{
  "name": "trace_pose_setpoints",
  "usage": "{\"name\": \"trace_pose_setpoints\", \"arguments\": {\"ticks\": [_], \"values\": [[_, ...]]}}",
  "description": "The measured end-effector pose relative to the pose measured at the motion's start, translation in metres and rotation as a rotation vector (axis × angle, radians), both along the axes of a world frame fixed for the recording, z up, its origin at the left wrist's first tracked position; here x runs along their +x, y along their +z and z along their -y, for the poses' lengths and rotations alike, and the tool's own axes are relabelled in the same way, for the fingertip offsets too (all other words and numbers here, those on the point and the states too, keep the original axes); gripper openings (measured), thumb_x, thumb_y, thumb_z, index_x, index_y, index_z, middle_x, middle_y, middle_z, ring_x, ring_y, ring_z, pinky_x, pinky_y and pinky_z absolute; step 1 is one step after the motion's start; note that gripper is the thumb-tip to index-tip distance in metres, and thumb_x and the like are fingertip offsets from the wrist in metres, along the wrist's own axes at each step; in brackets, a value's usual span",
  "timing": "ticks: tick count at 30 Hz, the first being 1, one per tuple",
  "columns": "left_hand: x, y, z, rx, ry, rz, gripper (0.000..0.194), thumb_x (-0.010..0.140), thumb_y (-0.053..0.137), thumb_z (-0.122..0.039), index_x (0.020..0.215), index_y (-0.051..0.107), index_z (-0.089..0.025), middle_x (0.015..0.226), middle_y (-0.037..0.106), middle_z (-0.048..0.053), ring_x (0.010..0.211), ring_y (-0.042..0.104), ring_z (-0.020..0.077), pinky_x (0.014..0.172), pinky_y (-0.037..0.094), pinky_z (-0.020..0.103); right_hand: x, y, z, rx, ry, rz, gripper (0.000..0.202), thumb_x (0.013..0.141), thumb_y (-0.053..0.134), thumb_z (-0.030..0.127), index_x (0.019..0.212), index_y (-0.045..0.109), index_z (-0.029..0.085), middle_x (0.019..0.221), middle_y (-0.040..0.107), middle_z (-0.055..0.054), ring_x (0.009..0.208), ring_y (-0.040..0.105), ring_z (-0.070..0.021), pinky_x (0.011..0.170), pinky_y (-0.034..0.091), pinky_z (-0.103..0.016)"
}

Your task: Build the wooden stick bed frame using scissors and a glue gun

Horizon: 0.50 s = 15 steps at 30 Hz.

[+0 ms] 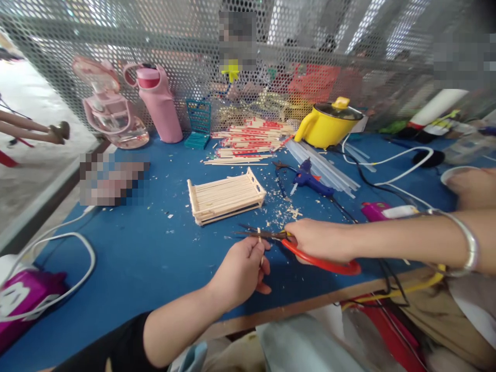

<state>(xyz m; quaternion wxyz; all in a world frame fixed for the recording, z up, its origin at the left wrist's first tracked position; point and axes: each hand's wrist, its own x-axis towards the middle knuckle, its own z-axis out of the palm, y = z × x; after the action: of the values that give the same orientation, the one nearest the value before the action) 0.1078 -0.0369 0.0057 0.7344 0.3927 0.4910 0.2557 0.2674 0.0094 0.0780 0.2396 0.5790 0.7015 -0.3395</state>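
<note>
My left hand (pixel 241 269) pinches a short thin wooden stick (pixel 259 236) upright near the front edge of the blue table (pixel 135 248). My right hand (pixel 320 240) grips red-handled scissors (pixel 310 254), and their dark blades (pixel 258 234) close across the top of the stick. A silver bangle (pixel 467 243) circles my right wrist. Just behind the hands sits a small rack-like frame built of wooden sticks (pixel 226 195), with sawdust and cut scraps (pixel 289 209) scattered beside it.
A blue glue gun (pixel 308 178) and clear glue sticks (pixel 325 165) lie behind the scissors. Farther back are a pile of chopsticks (pixel 250 140), a yellow pot (pixel 328 124), two pink bottles (pixel 158 103) and a perforated metal screen (pixel 116 31). White cables (pixel 83 253) and a magenta device (pixel 27 294) lie left.
</note>
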Motion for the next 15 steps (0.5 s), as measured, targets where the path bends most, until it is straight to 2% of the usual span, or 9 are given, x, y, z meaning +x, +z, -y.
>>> {"name": "trace_pose_setpoints", "arguments": {"ticks": [3, 5, 7, 9, 12, 15], "values": [[0.001, 0.001, 0.000, -0.016, 0.025, -0.022, 0.021, 0.091, 0.036, -0.030, 0.093, 0.052, -0.016, 0.055, 0.045, -0.006, 0.040, 0.034, 0.0045, 0.039, 0.050, 0.020, 0.000, -0.003, -0.004, -0.062, -0.057, 0.006, 0.011, 0.070, 0.045, 0.019, 0.060, 0.050, 0.018, 0.048, 0.055, -0.002, 0.045, 0.051, -0.0147, 0.045, 0.033, -0.025], [0.001, 0.000, -0.001, -0.010, 0.011, -0.020, 0.022, 0.090, 0.038, -0.032, 0.093, 0.053, -0.016, 0.054, 0.045, -0.005, 0.040, 0.034, 0.0052, 0.037, 0.049, 0.020, 0.000, -0.004, -0.007, -0.130, -0.070, -0.014, 0.023, 0.071, 0.042, 0.019, 0.047, 0.045, 0.019, 0.038, 0.044, -0.001, 0.038, 0.045, -0.0139, 0.044, 0.032, -0.027], [0.000, 0.000, -0.001, -0.017, -0.011, -0.001, 0.023, 0.090, 0.040, -0.034, 0.094, 0.055, -0.016, 0.054, 0.045, -0.005, 0.039, 0.034, 0.0053, 0.037, 0.048, 0.020, 0.002, -0.007, -0.011, -0.160, -0.046, -0.046, 0.028, 0.069, 0.042, 0.019, 0.041, 0.040, 0.019, 0.034, 0.038, 0.000, 0.035, 0.040, -0.0123, 0.044, 0.031, -0.027], [-0.001, 0.000, -0.003, -0.044, 0.005, 0.041, 0.023, 0.090, 0.040, -0.033, 0.096, 0.054, -0.015, 0.054, 0.047, -0.005, 0.039, 0.033, 0.0047, 0.039, 0.049, 0.021, 0.006, -0.011, -0.014, -0.131, -0.014, -0.085, 0.023, 0.064, 0.043, 0.017, 0.042, 0.038, 0.019, 0.035, 0.036, 0.002, 0.036, 0.038, -0.0110, 0.045, 0.030, -0.026], [-0.002, 0.000, -0.005, -0.073, 0.055, 0.134, 0.016, 0.089, 0.044, -0.022, 0.098, 0.053, -0.013, 0.060, 0.050, -0.005, 0.042, 0.035, 0.0033, 0.047, 0.052, 0.021, 0.015, -0.018, -0.014, -0.071, 0.015, -0.160, 0.012, 0.059, 0.044, 0.015, 0.050, 0.039, 0.019, 0.040, 0.035, 0.005, 0.042, 0.036, -0.0091, 0.046, 0.028, -0.024], [-0.004, 0.000, -0.005, -0.053, 0.066, 0.179, 0.014, 0.087, 0.049, -0.018, 0.097, 0.054, -0.010, 0.065, 0.053, -0.003, 0.044, 0.037, 0.0024, 0.050, 0.052, 0.019, 0.022, -0.016, -0.008, -0.045, -0.044, -0.193, 0.007, 0.059, 0.048, 0.019, 0.062, 0.041, 0.020, 0.046, 0.039, 0.007, 0.042, 0.037, -0.0088, 0.043, 0.026, -0.024]]}}
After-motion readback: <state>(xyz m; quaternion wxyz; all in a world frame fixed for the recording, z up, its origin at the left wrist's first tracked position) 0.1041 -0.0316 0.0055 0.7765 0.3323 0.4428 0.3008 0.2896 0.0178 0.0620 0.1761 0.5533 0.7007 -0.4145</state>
